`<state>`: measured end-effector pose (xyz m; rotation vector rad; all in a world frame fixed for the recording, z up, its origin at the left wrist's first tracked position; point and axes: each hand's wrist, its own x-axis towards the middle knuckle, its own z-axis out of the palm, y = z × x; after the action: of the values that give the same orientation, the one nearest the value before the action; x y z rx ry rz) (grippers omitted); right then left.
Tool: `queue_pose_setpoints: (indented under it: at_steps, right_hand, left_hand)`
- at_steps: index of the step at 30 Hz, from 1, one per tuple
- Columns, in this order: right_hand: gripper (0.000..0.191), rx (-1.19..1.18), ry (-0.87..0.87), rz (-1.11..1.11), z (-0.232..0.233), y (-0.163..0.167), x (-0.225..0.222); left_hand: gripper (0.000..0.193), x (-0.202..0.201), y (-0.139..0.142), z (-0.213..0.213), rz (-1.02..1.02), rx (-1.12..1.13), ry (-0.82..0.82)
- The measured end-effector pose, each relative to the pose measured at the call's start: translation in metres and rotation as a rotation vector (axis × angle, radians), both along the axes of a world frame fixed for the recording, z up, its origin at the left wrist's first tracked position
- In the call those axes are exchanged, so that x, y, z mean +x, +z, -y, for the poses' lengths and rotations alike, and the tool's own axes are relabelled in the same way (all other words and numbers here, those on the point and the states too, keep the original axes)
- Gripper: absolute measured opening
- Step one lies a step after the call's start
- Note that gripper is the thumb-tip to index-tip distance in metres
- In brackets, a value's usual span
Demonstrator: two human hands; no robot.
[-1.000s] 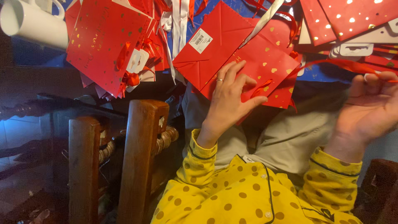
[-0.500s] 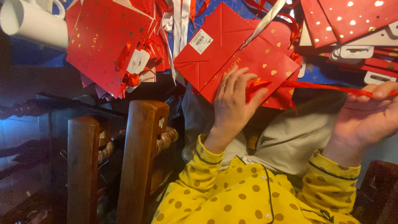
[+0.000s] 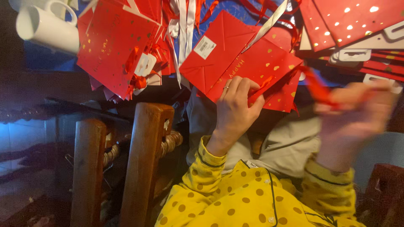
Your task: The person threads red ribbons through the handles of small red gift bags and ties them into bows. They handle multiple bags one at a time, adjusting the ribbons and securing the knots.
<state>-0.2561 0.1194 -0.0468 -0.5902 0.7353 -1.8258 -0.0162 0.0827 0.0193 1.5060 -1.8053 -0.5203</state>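
While the left hand [image 3: 235, 111] presses on a red paper bag [image 3: 261, 69] in the middle of the view, its fingers are curled over the bag's near edge and pinch a bit of red ribbon [image 3: 263, 84] against the paper, so this hand is closed on the bag. A ring shows on one finger. The bag is flat, dotted with gold hearts, and lies tilted across a second red bag [image 3: 219, 52] that bears a white sticker. Both rest at the near edge of a blue table [image 3: 46, 59], just above the person's lap.

To the right, the right hand [image 3: 357, 113] is blurred. It is raised beside the bag, apart from it, and a strand of red ribbon runs from the bag's right corner to its fingers. The fingers look bent around that strand, but the blur hides how tight the grip is.

Both arms wear yellow sleeves [image 3: 235, 197] with darker dots; grey cloth [image 3: 286, 147] covers the lap between them.

Farther left on the table lies a stack of red bags [image 3: 113, 46] with gold specks, tags and red bows. White ribbons [image 3: 183, 21] hang between that stack and the middle bags. A white mug [image 3: 46, 27] lies on its side at the far left corner. At the far right, more red bags [image 3: 357, 19] with gold dots overlap white card handles [image 3: 349, 54].

Near left, two brown wooden chair posts [image 3: 143, 159] stand upright, joined by a turned rung.
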Motion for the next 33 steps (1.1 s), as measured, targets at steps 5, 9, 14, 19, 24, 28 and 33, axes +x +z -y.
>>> queue_pose_setpoints:
  at_steps: [5,9,14,19,24,28,33]
  right_hand:
    - [0.013,0.095,0.233,-0.780,0.032,0.031,0.088]
    - [0.027,-0.191,0.286,-1.274,0.058,0.038,0.104]
    - [0.015,-0.183,0.516,-1.428,0.071,0.059,0.101]
    - [0.021,-0.183,0.022,-1.279,0.037,0.097,0.087]
    - [0.052,-0.063,-0.015,-0.569,0.026,0.104,0.097]
    - [0.054,0.086,0.329,-0.250,0.029,0.091,0.082]
    - [0.030,-0.016,0.204,-0.411,0.023,0.078,0.087]
  left_hand:
    - [0.019,-0.003,0.040,-0.003,-0.014,-0.207,0.060]
    - [0.016,0.006,0.074,-0.013,-0.040,-0.264,0.061]
    - [0.013,0.016,0.099,-0.006,-0.077,-0.257,0.096]
    - [0.013,0.022,0.099,-0.002,-0.116,-0.259,0.095]
    - [0.016,0.009,0.078,-0.003,-0.145,-0.311,0.047]
    - [0.019,0.001,0.072,-0.013,0.068,-0.378,-0.089]
    - [0.025,0.006,0.074,-0.026,0.062,-0.396,-0.080]
